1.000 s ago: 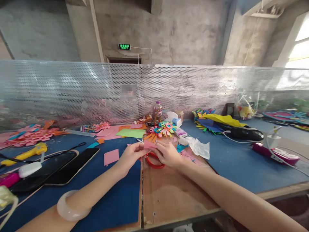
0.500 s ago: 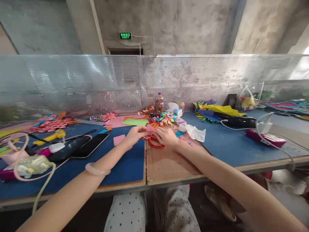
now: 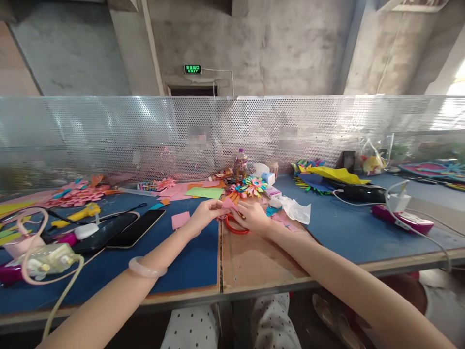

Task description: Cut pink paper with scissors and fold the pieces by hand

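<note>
Both of my hands meet over the middle of the table on a small pink paper piece [image 3: 228, 204]. My left hand [image 3: 204, 214] pinches its left side and my right hand [image 3: 253, 216] pinches its right side. Red-handled scissors [image 3: 234, 227] lie on the brown board just under my hands. A pale bangle [image 3: 147, 268] circles my left wrist. Finished multicoloured paper flowers [image 3: 250, 184] sit just beyond my fingers.
Two dark phones [image 3: 121, 229] and a yellow tool [image 3: 78, 214] lie at left. A pink paper square [image 3: 180, 220] is near my left hand. A drink bottle [image 3: 240, 165], crumpled white plastic [image 3: 296, 209], paper piles and a perforated metal screen [image 3: 109, 135] stand behind.
The view first dropped, showing the table's front edge and my lap, then lifted slightly. My hands stay together on the pink paper over the scissors.
</note>
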### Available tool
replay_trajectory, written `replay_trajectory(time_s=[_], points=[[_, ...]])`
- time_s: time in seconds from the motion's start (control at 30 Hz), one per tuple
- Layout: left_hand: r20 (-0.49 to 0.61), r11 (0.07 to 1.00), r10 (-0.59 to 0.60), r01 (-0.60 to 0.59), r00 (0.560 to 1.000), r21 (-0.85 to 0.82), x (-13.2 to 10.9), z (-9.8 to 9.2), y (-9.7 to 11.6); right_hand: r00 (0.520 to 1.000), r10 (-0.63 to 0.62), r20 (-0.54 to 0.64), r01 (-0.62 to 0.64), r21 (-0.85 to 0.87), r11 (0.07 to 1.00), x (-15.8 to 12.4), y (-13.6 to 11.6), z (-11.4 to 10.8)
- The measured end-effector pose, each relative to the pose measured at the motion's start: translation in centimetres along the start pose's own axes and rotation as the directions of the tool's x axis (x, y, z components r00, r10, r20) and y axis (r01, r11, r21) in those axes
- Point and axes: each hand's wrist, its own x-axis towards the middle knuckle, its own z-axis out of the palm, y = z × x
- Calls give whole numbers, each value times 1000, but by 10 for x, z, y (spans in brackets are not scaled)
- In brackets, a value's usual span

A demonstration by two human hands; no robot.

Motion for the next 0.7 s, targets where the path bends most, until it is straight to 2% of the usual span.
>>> replay_trajectory(time_s=[0.17, 0.37, 0.43, 0.53, 0.63, 0.7], points=[[-2, 999, -15, 15, 1000, -50, -3, 1, -1, 999, 28, -29, -25, 83, 996, 1, -3, 3], [-24, 994, -36, 33, 999, -108, -4, 2, -6, 983, 182, -32, -168, 257, 952, 2, -13, 5], [-49, 992, -39, 33, 998, -126, -4, 4, -6, 953, 304, -6, -283, 346, 895, 4, -19, 3], [-66, 986, -45, 34, 997, -161, -4, 7, -6, 874, 481, 72, -456, 465, 759, 6, -25, 3], [-73, 982, -80, 66, 994, -174, -4, 10, -7, 825, 545, 148, -524, 559, 642, 4, -27, 5], [-65, 977, -116, 102, 991, -187, -4, 12, -8, 801, 575, 169, -553, 578, 600, 3, -27, 6]])
